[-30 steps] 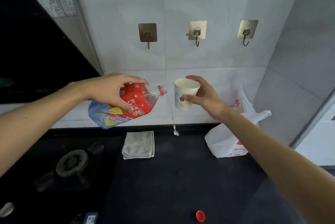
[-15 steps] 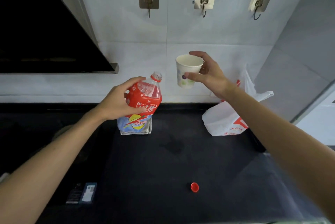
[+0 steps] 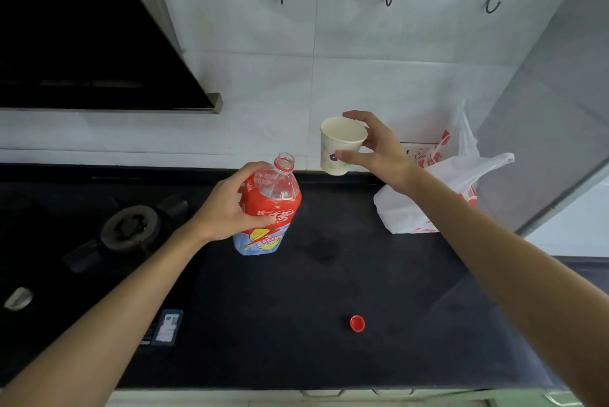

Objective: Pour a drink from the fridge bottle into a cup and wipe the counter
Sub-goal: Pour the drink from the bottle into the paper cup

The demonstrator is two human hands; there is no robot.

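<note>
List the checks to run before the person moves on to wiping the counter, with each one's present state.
1. Bottle upright, left hand gripping it: ok.
2. Bottle capped: not ok; the neck is open and the red cap lies loose on the counter.
3. Cup held off the counter in the right hand: ok.
4. Drink in the cup: cannot tell; the inside looks pale.
5. Spill located: ok; a wet patch shows right of the bottle.
6. Cloth within reach: cannot tell; none shows in this view.
</note>
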